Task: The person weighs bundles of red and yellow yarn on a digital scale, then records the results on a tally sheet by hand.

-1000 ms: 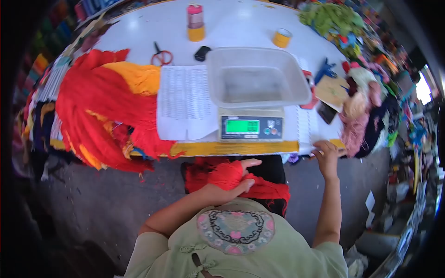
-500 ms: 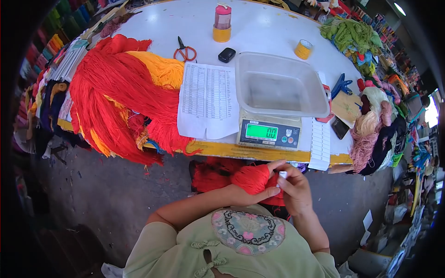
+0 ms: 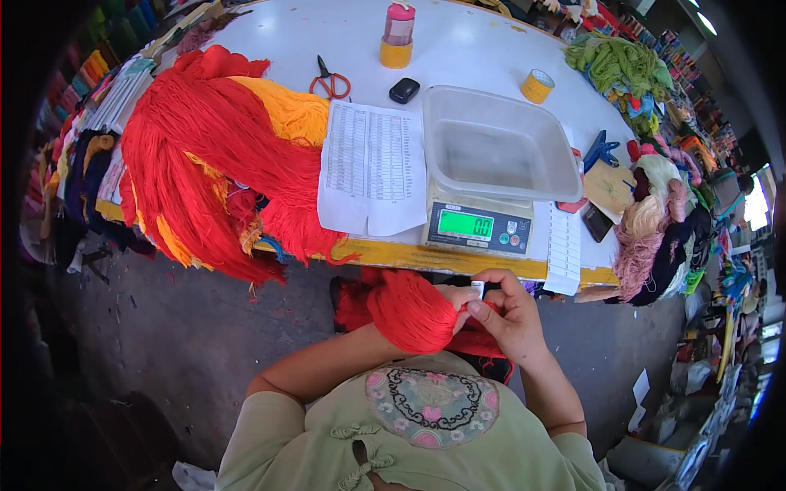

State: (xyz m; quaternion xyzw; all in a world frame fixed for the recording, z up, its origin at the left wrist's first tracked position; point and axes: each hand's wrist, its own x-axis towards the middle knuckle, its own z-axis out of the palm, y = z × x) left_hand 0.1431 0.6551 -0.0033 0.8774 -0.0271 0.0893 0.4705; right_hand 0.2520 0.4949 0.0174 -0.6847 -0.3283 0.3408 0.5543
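Observation:
A skein of red yarn [image 3: 412,313] is draped over my left hand [image 3: 457,298], which is largely covered by it, with only the fingertips showing at its right side. My right hand [image 3: 514,326] meets those fingertips and pinches a small white label [image 3: 477,288] between thumb and fingers. More red yarn [image 3: 352,304] hangs below the table edge, behind my hands. Just beyond them on the table stands a digital scale [image 3: 479,227] reading 0.0, with a translucent plastic tub [image 3: 501,147] on it.
Red yarn hanks [image 3: 221,123] and orange yarn [image 3: 286,110] spill over the table's left edge. Beside the scale lie a printed sheet [image 3: 372,168] and a paper strip [image 3: 563,254]. Farther back are scissors [image 3: 329,83], a black case [image 3: 404,90], a pink bottle [image 3: 399,29] and a tape roll [image 3: 537,86].
The red skein and my left hand have shifted left and turned, so more of the skein shows. The white label has moved left and slightly up, along with my right hand's fingertips.

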